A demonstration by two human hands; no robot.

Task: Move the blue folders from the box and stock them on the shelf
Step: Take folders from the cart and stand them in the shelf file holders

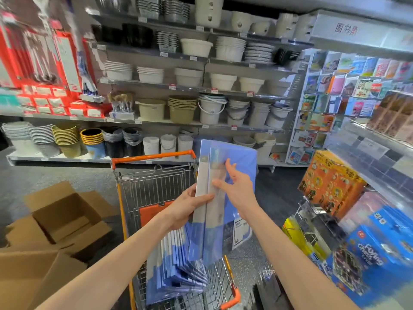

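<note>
**Item: blue folder, in hand above trolley, shelf to the right**

Location. One blue folder (237, 157) is held upright in front of the chest, over the wire trolley (154, 157). Its long axis runs near vertical and tips slightly right at the top, with the spine to the left.

Hands. The left hand (190, 206) grips the spine low down, thumb across the front. The right hand (234, 186) lies on the cover with fingers spread and nearly straight, gripping nothing.

Key relation. The shelf (366, 148) stands to the right of the folder, well apart from it. The right hand is the nearer one, so the coming move looks like a swing rightward.

Containers.
- Trolley: holds a fanned bundle of folders (176, 271) directly below the left hand. Whether the bundle rests in the basket or hangs from that hand cannot be told.
- Cardboard box (64, 211): on the floor to the left, flaps open. No folder shows in it.
- Shelf: lower tiers carry orange cartons (328, 182) and blue game boxes (380, 253).
</note>
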